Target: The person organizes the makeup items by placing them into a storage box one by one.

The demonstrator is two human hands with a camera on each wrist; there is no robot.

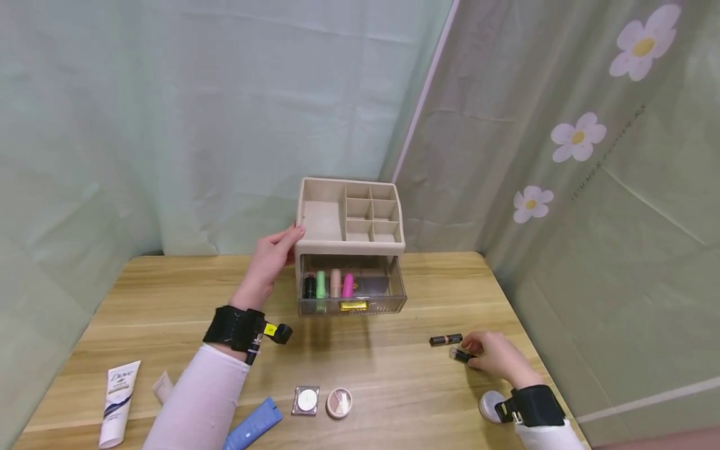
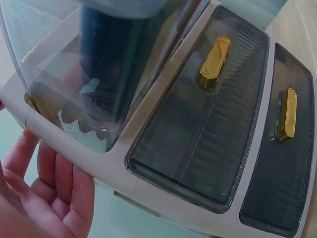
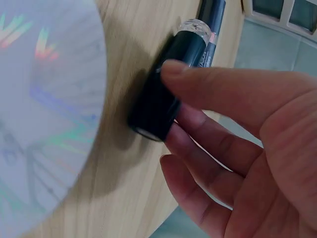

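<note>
My left hand (image 1: 270, 259) grips the left side of a beige cosmetics organizer (image 1: 351, 247), its fingers at the top edge. The organizer's clear drawer (image 1: 323, 306) is pulled out and has a gold handle (image 1: 354, 306). In it stand a black tube (image 1: 309, 286), a green one (image 1: 320, 284), a beige one (image 1: 335, 283) and a pink one (image 1: 348, 285). On the right, my right hand (image 1: 497, 356) pinches a black lipstick (image 3: 156, 94) with a clear faceted end between thumb and fingers, close over the table. Another dark lipstick (image 1: 446, 339) lies beside it.
A round silvery container (image 1: 491, 406) sits under my right wrist. Along the front are a square compact (image 1: 305, 400), a round palette (image 1: 339, 403), a blue tube (image 1: 255, 425), a white Dove tube (image 1: 119, 403) and a small pale tube (image 1: 163, 387). Curtains hang behind the table.
</note>
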